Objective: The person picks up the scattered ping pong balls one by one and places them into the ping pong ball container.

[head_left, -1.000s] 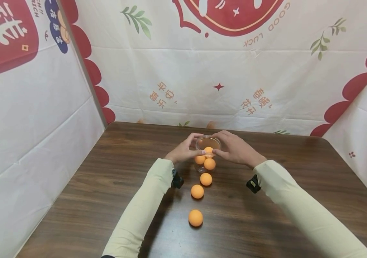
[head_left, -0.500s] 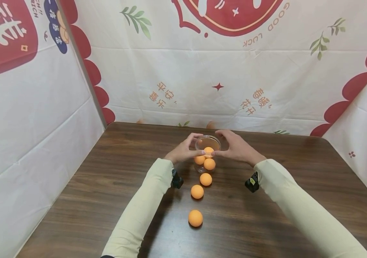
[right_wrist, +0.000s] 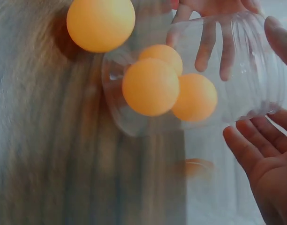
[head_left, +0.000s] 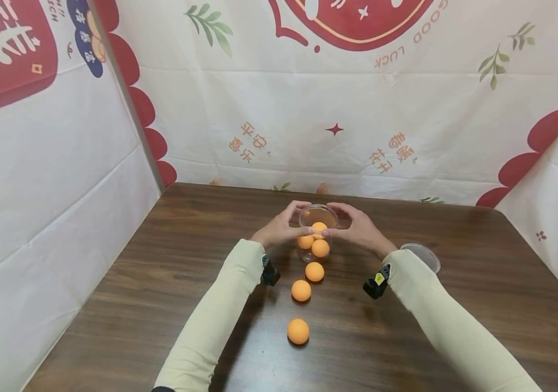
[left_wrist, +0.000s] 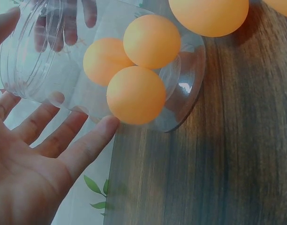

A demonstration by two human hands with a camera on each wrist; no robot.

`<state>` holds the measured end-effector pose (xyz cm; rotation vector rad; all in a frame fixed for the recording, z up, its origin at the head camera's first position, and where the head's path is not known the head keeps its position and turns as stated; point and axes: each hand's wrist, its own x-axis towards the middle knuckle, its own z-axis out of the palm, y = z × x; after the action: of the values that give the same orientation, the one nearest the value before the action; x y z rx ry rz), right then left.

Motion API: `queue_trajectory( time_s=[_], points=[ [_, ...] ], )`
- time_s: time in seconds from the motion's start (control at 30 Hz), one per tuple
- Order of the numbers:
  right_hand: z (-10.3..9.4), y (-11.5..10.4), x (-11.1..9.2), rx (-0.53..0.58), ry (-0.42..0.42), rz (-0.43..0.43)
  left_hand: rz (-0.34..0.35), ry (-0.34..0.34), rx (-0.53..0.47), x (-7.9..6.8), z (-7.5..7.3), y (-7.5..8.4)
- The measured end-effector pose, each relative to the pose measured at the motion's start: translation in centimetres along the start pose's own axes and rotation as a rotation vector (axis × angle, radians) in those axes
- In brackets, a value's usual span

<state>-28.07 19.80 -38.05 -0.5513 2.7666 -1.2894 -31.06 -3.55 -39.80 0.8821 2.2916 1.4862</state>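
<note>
We see the left hand (head_left: 278, 227) at nine o'clock, right hand (head_left: 361, 230) at three, fingers curved around a clear jar (left_wrist: 71, 75) holding orange balls (left_wrist: 136, 96); three loose balls (head_left: 301, 291) line toward six.

Jar (head_left: 318, 216) upright on the desk (head_left: 186, 283), near the far edge, my left hand (head_left: 279, 228) at its left side, right hand (head_left: 361, 228) at its right. Balls inside (head_left: 320, 249): one left, one right, third behind those. Loose balls (head_left: 301, 291) on the desk between jar and me, three in a rough row, apart: first just before the jar, second slightly left, third nearest me. Lid (head_left: 425, 257) on the desk right of the jar, partly behind my right sleeve (head_left: 455, 321). Cloth (head_left: 284, 98) behind the desk.
</note>
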Motion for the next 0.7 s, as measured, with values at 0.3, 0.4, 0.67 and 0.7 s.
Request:
queue_trajectory(
  time_s=[0.3,0.4,0.67,0.7],
  points=[
    [2.0,1.9,-0.4,0.328,0.085,-0.035,-0.002,0.001,-0.005,0.3,0.2,-0.2],
    [2.4,2.3,-0.5,0.36,0.114,-0.073,-0.011,0.001,-0.009,0.3,0.4,-0.2],
    [3.0,2.6,-0.1,0.373,0.157,-0.122,-0.014,0.025,-0.011,0.4,0.3,-0.3],
    [3.0,2.7,-0.1,0.379,0.16,-0.124,-0.013,0.029,-0.009,0.4,0.3,-0.3]
  ],
)
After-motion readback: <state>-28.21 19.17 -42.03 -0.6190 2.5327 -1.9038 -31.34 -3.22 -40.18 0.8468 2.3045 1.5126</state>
